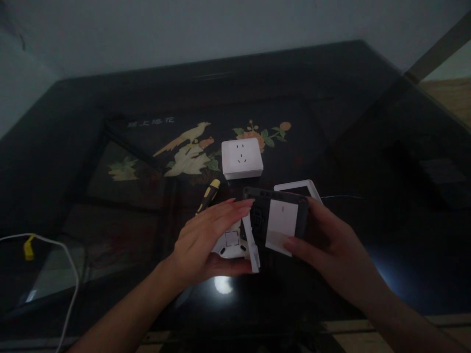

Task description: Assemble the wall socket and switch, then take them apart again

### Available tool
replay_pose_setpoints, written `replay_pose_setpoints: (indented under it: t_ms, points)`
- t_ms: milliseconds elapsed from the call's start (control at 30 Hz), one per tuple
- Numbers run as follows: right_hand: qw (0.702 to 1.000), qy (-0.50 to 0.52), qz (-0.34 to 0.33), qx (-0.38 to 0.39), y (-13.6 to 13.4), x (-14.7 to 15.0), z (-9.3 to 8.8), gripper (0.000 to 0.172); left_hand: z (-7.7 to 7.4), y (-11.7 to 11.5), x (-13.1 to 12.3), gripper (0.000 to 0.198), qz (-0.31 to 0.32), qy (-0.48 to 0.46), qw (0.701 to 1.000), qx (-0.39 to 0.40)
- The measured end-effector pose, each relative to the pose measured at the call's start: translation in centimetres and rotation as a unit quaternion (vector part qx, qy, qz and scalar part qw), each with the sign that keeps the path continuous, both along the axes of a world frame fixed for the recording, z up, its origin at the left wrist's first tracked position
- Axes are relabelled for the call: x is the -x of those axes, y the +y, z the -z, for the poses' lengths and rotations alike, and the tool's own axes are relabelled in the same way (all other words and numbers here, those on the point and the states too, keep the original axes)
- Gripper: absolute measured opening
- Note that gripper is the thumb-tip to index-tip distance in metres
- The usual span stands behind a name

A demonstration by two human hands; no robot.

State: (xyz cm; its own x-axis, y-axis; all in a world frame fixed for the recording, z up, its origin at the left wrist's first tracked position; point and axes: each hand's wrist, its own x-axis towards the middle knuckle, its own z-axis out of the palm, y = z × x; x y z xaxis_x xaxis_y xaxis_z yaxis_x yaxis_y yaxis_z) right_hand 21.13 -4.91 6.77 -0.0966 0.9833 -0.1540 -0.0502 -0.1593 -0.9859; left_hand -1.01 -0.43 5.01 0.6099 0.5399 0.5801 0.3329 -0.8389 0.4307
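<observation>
My right hand (327, 245) grips a dark switch frame (257, 218) with one white rocker panel (281, 225) on its right half. My left hand (206, 240) is closed on a second white panel (251, 240), tilted on edge against the frame's left side. Below and behind my left fingers lies a white part (231, 240) with dark slots, partly hidden. A white socket box (242, 157) stands just beyond the hands. A black and yellow screwdriver (209, 195) lies beyond my left hand, and a white rectangular frame (298, 186) rests behind my right.
The dark glossy table (110, 294) has a bird and flower picture inlaid under its surface. A white cable (75, 274) with a yellow tag (28, 248) runs along the left. A pale wall (202, 34) rises behind the far edge.
</observation>
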Motion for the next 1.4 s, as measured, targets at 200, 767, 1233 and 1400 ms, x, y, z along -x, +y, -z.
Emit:
replay_pose_setpoints:
  t_ms: [200,767,1233,1400]
  points:
    - [0.998,-0.033,0.01,-0.046,-0.2,0.1,-0.1,0.043,0.1,0.3,0.1,0.068,-0.004,0.011,0.998,-0.059]
    - [0.95,-0.251,-0.017,-0.187,-1.5,0.1,-0.1,0.048,0.1,0.2,-0.2,0.038,-0.028,0.047,0.986,-0.155]
    - [0.974,-0.193,-0.017,-0.115,-1.6,0.0,-0.3,0.047,0.8,0.4,-0.2,0.049,-0.036,-0.006,0.999,-0.031]
    - [0.992,-0.109,-0.016,-0.063,-1.3,0.2,-0.4,0.044,0.7,0.4,-0.6,0.055,0.039,-0.072,0.99,0.114]
